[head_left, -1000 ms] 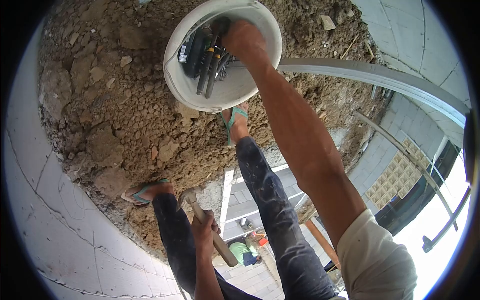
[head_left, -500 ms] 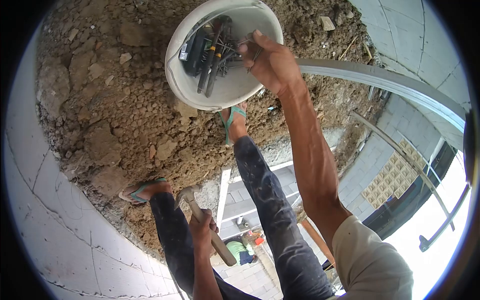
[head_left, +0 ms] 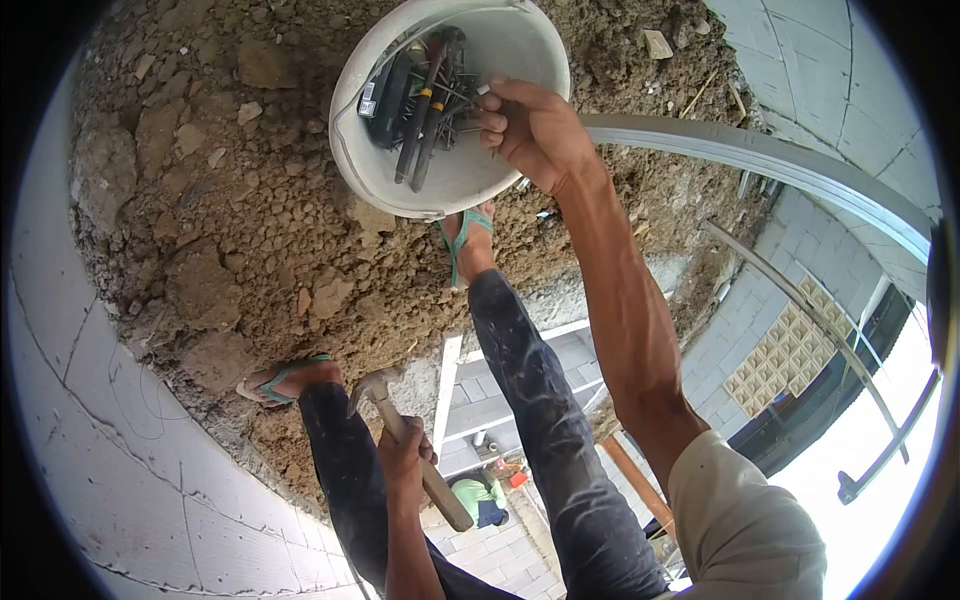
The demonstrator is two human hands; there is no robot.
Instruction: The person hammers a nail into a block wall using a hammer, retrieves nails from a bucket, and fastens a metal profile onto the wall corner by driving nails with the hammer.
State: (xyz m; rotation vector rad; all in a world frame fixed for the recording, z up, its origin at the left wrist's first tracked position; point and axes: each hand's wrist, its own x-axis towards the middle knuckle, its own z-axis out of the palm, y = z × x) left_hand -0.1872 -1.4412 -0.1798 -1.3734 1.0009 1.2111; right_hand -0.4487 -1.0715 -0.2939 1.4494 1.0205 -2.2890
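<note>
My left hand (head_left: 402, 462) is wrapped around the wooden handle of a hammer (head_left: 446, 500), low beside my leg, with the metal head pointing up the view. Inside the rim of a white bucket (head_left: 350, 165), my right hand (head_left: 538, 132) has its fingers curled together. Thin nails show at those fingers, though most of what they hold is hidden. Loose nails (head_left: 456, 100) lie in the bucket near the fingertips. Beside them rest two dark tools with yellow bands (head_left: 427, 120) and a black case-like object with a white label (head_left: 388, 105).
Lumpy soil with stones (head_left: 230, 240) lies around my sandalled feet. A long metal channel (head_left: 760, 145) reaches from the bucket to the right. Pale block walls (head_left: 70, 400) stand on both sides. Far below, a person in a green top (head_left: 478, 497) is bent over.
My right hand has shifted slightly left and its fingers have curled in more, hiding more of the nails. The left hand keeps the hammer in place.
</note>
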